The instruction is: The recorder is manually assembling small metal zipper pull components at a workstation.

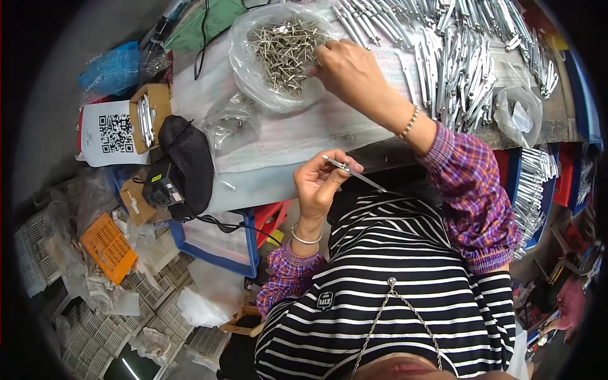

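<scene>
My left hand (320, 187) is in front of my chest, near the table's front edge. Its thumb and fingers pinch a narrow silver metal bar (362, 177), which slants down to the right. My right hand (354, 71) reaches across the table to the right rim of a clear plastic bag (242, 65). The bag stands open around a heap of small metal pins with heads (286, 54). The right fingertips are closed together beside the heap. Whatever lies between them is hidden by the hand.
Many silver bars (459, 76) are piled at the table's right. A small clear bag (233, 120) lies left of centre, another (519, 114) at the right edge. A black mesh pouch (187, 158) sits at the left edge. Blue bins (535, 196) with bars stand lower right.
</scene>
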`<state>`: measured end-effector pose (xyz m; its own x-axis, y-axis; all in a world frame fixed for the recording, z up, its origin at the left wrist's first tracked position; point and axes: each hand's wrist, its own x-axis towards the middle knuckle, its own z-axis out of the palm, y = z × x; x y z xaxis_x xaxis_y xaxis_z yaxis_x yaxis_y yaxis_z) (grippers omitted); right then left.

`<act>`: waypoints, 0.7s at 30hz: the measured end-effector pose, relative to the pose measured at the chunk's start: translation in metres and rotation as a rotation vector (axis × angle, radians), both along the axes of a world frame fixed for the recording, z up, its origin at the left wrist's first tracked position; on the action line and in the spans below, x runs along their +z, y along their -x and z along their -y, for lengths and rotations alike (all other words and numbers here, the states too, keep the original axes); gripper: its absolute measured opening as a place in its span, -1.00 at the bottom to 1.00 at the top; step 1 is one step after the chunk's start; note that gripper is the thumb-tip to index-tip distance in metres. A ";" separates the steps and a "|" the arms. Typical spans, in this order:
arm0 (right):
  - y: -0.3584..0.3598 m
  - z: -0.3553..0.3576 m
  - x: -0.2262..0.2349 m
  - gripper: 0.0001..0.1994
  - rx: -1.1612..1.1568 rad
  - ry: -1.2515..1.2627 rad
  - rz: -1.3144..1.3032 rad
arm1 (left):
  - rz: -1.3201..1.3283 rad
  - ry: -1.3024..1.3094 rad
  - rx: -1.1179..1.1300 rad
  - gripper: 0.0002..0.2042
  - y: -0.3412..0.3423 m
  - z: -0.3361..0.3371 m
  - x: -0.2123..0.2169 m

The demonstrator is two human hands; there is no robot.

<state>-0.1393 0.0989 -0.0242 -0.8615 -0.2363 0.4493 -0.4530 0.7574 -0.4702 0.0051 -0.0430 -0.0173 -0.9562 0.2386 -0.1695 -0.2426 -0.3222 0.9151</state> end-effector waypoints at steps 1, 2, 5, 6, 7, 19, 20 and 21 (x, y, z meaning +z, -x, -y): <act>0.004 0.000 -0.007 -0.87 0.001 -0.006 0.004 | 0.002 0.006 0.000 -0.86 0.001 0.000 0.000; 0.008 0.000 -0.013 -0.88 -0.010 0.002 -0.040 | 0.005 0.012 -0.001 -0.86 0.002 0.000 0.000; 0.011 0.004 -0.020 -0.90 -0.026 -0.008 -0.021 | 0.001 -0.013 0.028 -0.86 0.005 0.001 0.000; 0.011 0.004 -0.020 -0.91 -0.035 -0.023 0.035 | 0.013 -0.021 0.032 -0.86 0.004 0.003 -0.003; 0.012 0.004 -0.020 -0.91 -0.032 -0.024 0.039 | 0.017 -0.022 0.035 -0.86 0.004 0.005 -0.004; -0.068 -0.041 0.039 -0.85 0.190 0.499 0.520 | -0.049 -0.091 0.066 -0.87 0.007 -0.006 -0.005; -0.083 -0.049 0.044 -0.84 0.191 0.524 0.595 | -0.063 -0.070 0.059 -0.86 0.007 -0.007 -0.004; -0.097 -0.057 0.047 -0.84 0.193 0.549 0.669 | -0.077 -0.049 0.052 -0.86 0.008 -0.009 -0.002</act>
